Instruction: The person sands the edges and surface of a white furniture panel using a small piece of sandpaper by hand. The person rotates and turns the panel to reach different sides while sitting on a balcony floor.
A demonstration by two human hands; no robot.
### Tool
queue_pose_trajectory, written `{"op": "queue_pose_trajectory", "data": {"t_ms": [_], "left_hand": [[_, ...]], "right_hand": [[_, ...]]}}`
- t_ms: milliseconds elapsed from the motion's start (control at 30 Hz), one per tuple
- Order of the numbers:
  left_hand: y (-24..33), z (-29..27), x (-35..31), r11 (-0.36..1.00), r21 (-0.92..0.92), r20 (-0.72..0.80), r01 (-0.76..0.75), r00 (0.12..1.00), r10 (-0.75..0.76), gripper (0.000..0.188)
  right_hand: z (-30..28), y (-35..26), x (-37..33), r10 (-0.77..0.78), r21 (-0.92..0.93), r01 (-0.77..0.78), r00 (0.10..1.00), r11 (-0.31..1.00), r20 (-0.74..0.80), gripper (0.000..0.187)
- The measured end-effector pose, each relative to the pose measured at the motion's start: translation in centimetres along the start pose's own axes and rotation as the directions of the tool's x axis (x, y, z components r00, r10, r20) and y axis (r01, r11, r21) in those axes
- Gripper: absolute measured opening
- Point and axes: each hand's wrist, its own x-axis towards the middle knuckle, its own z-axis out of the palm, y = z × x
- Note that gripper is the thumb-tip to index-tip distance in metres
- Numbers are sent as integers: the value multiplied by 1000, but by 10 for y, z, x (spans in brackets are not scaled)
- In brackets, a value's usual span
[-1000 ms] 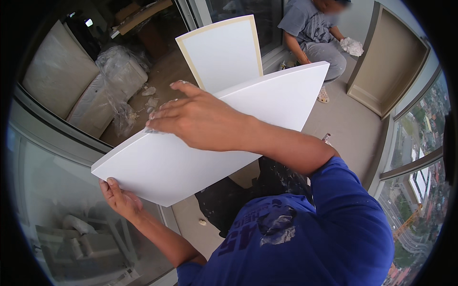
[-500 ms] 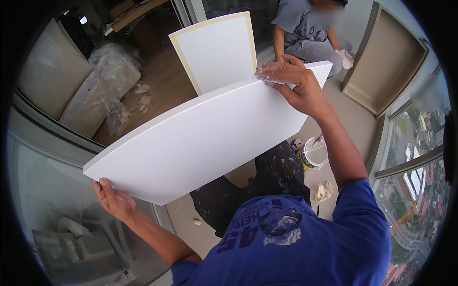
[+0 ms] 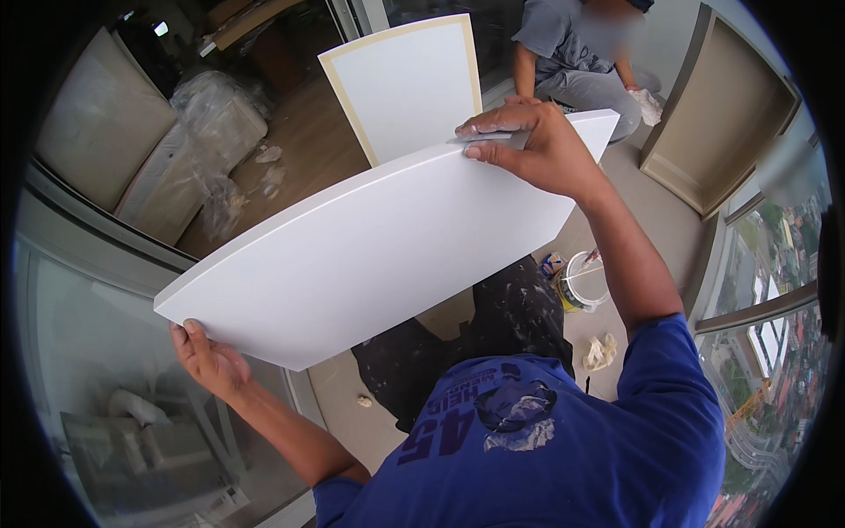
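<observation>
A long white panel (image 3: pixel 370 246) stands slanted across my lap, its far right end higher in the picture. My left hand (image 3: pixel 211 359) grips its lower left corner, thumb on the front face and fingers behind. At the upper edge, right of the middle, my right hand (image 3: pixel 537 145) straddles the panel. Its fingers press a thin grey piece of sandpaper (image 3: pixel 493 136) on the edge, with the thumb against the front face. Most of the sandpaper is hidden under the fingers. Whitish dust coats the right fingertips.
Behind stands another white panel (image 3: pixel 405 88) bordered with masking tape. A co-worker (image 3: pixel 563 53) sits at the far right, cloth in hand. An open paint bucket (image 3: pixel 583 283) and a crumpled rag (image 3: pixel 600 352) are on the floor. A shallow beige box (image 3: pixel 722 114) leans near the window; plastic-wrapped furniture (image 3: pixel 220 123) is left.
My right hand has slid a little leftward along the panel's upper edge with the sandpaper. My left hand keeps its hold on the corner. The view has shifted slightly.
</observation>
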Motion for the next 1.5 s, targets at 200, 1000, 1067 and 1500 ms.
{"op": "queue_pose_trajectory", "data": {"t_ms": [200,1000,1067,1500], "left_hand": [[0,9,-4,999,-46,-12,-15,1000,14,39],[12,30,-11,998,-65,-11,21,1000,-22,39],[14,30,-11,998,-66,-6,17,1000,-17,40],[15,35,-13,994,-110,32,9,999,-6,44]], "right_hand": [[23,-29,2,-185,-142,184,983,973,9,30],[156,-213,101,-623,45,644,754,764,-209,38],[152,-211,99,-634,-36,634,766,773,-106,40],[155,-212,80,-626,-35,634,770,773,127,34]]}}
